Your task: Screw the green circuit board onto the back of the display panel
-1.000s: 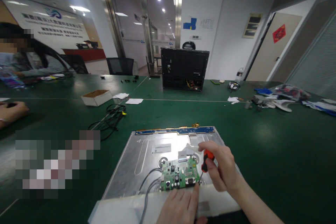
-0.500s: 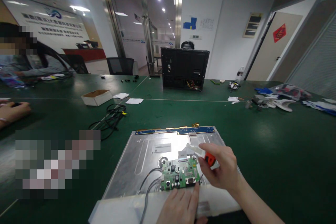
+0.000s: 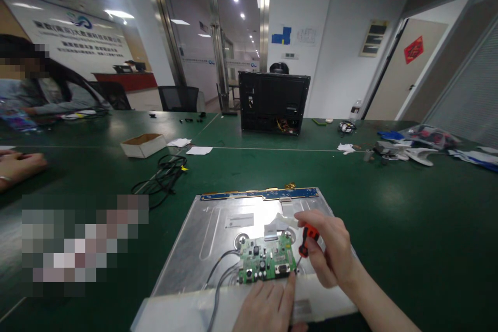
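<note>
A red and black screwdriver (image 3: 309, 238) is held by its handle between the thumb and fingers of my right hand (image 3: 330, 249). Its thin shaft slants down to the lower right corner of a green circuit board (image 3: 264, 254), where the tip is too small to make out. My left hand (image 3: 264, 306) lies flat at the board's near edge, fingers stretched out, one fingertip by that same corner. The board rests on the back of a silver display panel (image 3: 206, 233). Grey cables (image 3: 221, 282) run from the board's left side, and a white flat cable (image 3: 271, 231) leaves its far edge.
A translucent sheet (image 3: 175, 311) covers the panel's near end. Beyond the panel lie black cables (image 3: 161, 179), a white box (image 3: 143, 145) and a black monitor housing (image 3: 274, 101). Bags and loose parts (image 3: 404, 148) lie far right. Another person's hand (image 3: 23, 168) is at the left.
My right thumb has shifted down and off the screwdriver's end, so more of its handle shows. The left hand and the circuit board stay where they were.
</note>
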Available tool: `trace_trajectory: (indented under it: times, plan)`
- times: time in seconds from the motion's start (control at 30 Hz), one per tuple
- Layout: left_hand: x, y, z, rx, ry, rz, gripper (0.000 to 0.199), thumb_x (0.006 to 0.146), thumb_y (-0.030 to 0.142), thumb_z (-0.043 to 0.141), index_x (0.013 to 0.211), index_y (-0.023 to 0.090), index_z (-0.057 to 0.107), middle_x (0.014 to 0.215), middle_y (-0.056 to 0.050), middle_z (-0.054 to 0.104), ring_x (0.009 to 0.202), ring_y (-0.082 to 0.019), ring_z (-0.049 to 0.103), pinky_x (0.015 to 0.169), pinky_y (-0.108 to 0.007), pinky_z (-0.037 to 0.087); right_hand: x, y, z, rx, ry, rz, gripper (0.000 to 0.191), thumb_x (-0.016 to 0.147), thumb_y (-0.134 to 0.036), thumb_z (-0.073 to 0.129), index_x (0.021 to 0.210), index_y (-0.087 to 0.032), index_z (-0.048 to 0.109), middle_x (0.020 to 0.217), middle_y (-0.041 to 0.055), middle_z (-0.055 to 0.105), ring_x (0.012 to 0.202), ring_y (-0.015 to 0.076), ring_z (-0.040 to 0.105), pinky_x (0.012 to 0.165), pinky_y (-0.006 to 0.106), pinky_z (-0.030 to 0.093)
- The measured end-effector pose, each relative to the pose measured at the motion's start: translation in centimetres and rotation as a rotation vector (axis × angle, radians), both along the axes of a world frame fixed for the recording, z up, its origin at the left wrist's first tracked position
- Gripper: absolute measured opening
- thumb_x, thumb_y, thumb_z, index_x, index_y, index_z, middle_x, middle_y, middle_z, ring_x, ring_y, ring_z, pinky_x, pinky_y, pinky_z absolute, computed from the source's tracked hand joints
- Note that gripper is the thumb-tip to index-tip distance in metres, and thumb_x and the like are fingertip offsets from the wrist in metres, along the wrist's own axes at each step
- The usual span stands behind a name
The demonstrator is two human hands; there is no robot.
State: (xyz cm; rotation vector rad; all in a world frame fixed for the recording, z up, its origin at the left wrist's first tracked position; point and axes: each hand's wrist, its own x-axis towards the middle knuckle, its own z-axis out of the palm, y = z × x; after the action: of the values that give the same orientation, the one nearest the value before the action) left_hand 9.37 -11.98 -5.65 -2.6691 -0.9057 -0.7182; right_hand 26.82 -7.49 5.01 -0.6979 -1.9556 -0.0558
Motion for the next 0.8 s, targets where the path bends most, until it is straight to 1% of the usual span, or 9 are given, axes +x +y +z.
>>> trace_trajectory:
  times: [0.13, 0.3, 0.37, 0.47, 0.67, 0.8]
  plan:
    - [-0.3, 0.0, -0.6, -0.025, 0.003, -0.003, 0.053, 0.097, 0.05, 0.037, 0.124, 0.005, 0.046, 0.08, -0.007, 0.066, 0.067, -0.02, 0.062, 0.06, -0.03, 0.048, -0.1, -0.1, 0.1, 0.029, 0.01, -0.034, 0.036, 0.077, -0.013, 0.04, 0.112, -0.017, 0.05, 0.07, 0.0017, 0.06, 0.058, 0.0166, 0.06, 0.049, 0.027, 0.044]
    - [-0.4, 0.0, -1.2, -0.028, 0.008, 0.0, 0.054, 0.098, 0.05, 0.031, 0.126, 0.006, 0.046, 0.076, -0.006, 0.065, 0.067, -0.02, 0.061, 0.061, -0.03, 0.048, -0.3, 0.0, 0.0, 0.077, 0.011, -0.081, 0.035, 0.077, -0.012, 0.044, 0.111, -0.017, 0.05, 0.067, -0.0003, 0.058, 0.051, 0.0139, 0.054, 0.046, 0.026, 0.041]
    - [-0.4, 0.0, -1.1, -0.026, 0.011, 0.005, 0.053, 0.099, 0.05, 0.031, 0.126, 0.006, 0.046, 0.075, -0.005, 0.064, 0.067, -0.02, 0.061, 0.061, -0.03, 0.047, -0.4, 0.0, -0.1, 0.093, 0.014, -0.102, 0.035, 0.077, -0.012, 0.046, 0.111, -0.018, 0.05, 0.064, -0.0026, 0.056, 0.049, 0.013, 0.053, 0.046, 0.025, 0.041]
    - [-0.3, 0.0, -0.8, -0.014, 0.008, -0.001, 0.053, 0.098, 0.05, 0.031, 0.124, 0.006, 0.048, 0.075, -0.006, 0.065, 0.066, -0.019, 0.061, 0.059, -0.029, 0.046, -0.3, 0.2, -0.5, 0.089, 0.009, -0.095, 0.033, 0.078, -0.012, 0.049, 0.11, -0.019, 0.05, 0.06, -0.0049, 0.055, 0.046, 0.0115, 0.05, 0.046, 0.024, 0.04]
    - [-0.2, 0.0, -0.5, -0.013, 0.006, 0.009, 0.05, 0.098, 0.048, 0.034, 0.122, 0.007, 0.049, 0.079, -0.006, 0.067, 0.066, -0.019, 0.062, 0.06, -0.029, 0.046, -0.3, 0.3, -0.7, 0.093, -0.012, -0.09, 0.027, 0.082, -0.016, 0.054, 0.108, -0.019, 0.05, 0.062, -0.0032, 0.058, 0.047, 0.012, 0.052, 0.047, 0.024, 0.04]
    - [-0.2, 0.0, -0.4, -0.001, -0.013, -0.009, 0.05, 0.098, 0.048, 0.034, 0.12, 0.006, 0.05, 0.079, -0.007, 0.067, 0.065, -0.019, 0.062, 0.058, -0.029, 0.047, -0.2, 0.1, -0.3, 0.048, -0.016, -0.051, 0.03, 0.08, -0.018, 0.048, 0.11, -0.018, 0.05, 0.063, -0.0019, 0.059, 0.05, 0.0142, 0.056, 0.048, 0.026, 0.042]
